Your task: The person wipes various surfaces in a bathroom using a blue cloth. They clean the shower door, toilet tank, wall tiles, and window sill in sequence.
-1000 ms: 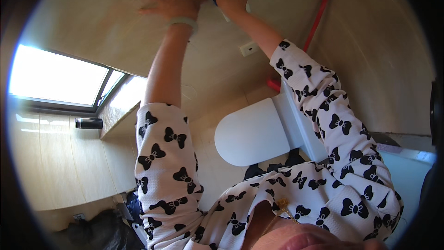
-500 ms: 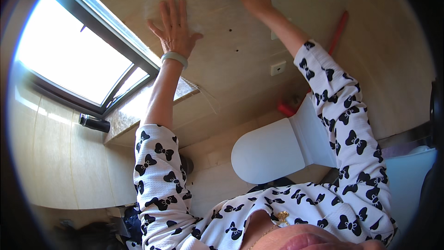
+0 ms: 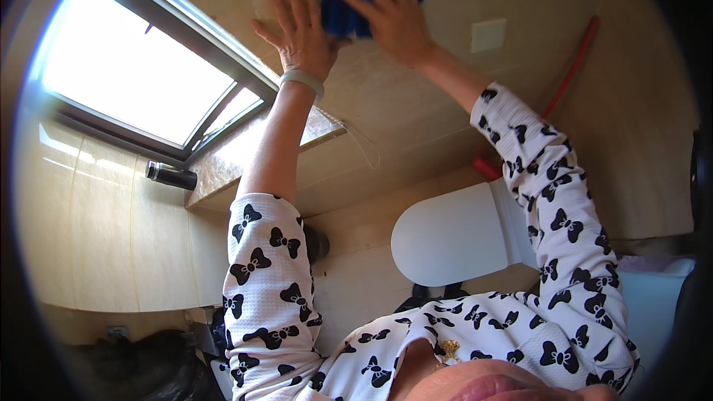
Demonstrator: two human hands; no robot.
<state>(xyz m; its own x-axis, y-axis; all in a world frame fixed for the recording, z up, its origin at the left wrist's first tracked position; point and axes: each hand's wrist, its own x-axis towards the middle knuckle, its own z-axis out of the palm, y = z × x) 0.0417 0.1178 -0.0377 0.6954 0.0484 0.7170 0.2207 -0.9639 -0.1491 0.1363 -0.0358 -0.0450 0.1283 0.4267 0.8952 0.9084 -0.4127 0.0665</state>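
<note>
My left hand [image 3: 303,37] lies flat against the beige tiled wall [image 3: 431,104], fingers spread, with a pale bangle [image 3: 303,82] round its wrist. Close to its right, my right hand [image 3: 394,22] presses a dark blue cloth [image 3: 343,11] to the same wall. The cloth bunches under the right palm and fingers, and its left edge comes up to my left hand's fingers and thumb. Part of the cloth is hidden behind the right hand, which is slightly blurred.
An open window [image 3: 141,67] is on the left, above a marble sill [image 3: 238,152] with a black bottle [image 3: 171,175] by its end. Below stands a white toilet [image 3: 449,238] with its lid down. A red stick [image 3: 573,67] leans at the right, near a light blue bin [image 3: 653,297].
My right hand has swept the blue cloth left and down across the wall, close to my left hand. The left hand stays flat on the wall while the whole view has shifted a little.
</note>
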